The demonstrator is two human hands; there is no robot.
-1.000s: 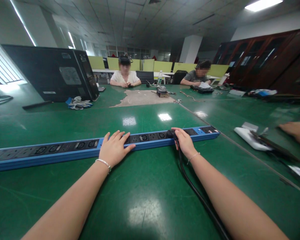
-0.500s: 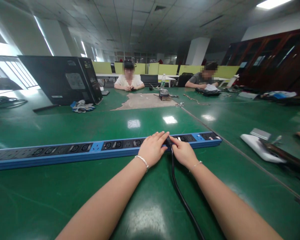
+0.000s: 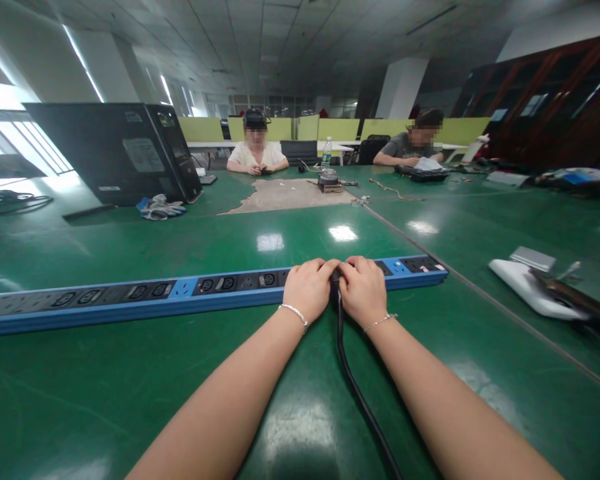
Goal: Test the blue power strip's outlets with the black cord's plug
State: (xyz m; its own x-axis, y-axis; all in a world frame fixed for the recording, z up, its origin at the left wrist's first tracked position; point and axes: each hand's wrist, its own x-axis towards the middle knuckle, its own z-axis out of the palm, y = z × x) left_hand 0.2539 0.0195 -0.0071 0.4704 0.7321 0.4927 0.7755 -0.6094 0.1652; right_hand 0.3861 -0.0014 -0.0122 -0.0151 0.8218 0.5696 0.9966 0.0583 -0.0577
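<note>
A long blue power strip point(image 3: 230, 301) with black sockets lies across the green table. Over its right part, my left hand point(image 3: 310, 288) and my right hand point(image 3: 364, 290) are side by side, both closed around a black plug point(image 3: 335, 276). The fingers of each hand press on the plug from its two sides and hide most of it. From the plug a thick black cable point(image 3: 353, 373) runs down towards me between my forearms. How far the plug sits in its socket cannot be seen.
A black computer case point(image 3: 125, 157) stands at the left behind work gloves point(image 3: 161, 207). Two people sit across the table. A bottle point(image 3: 327, 153) and a round dark device point(image 3: 329, 180) stand near the middle. A white device point(image 3: 530, 293) lies at the right.
My right hand's fingers have come up over the strip and curled in beside the plug. My left hand's fingers have drawn in from lying flatter. The view has shifted slightly.
</note>
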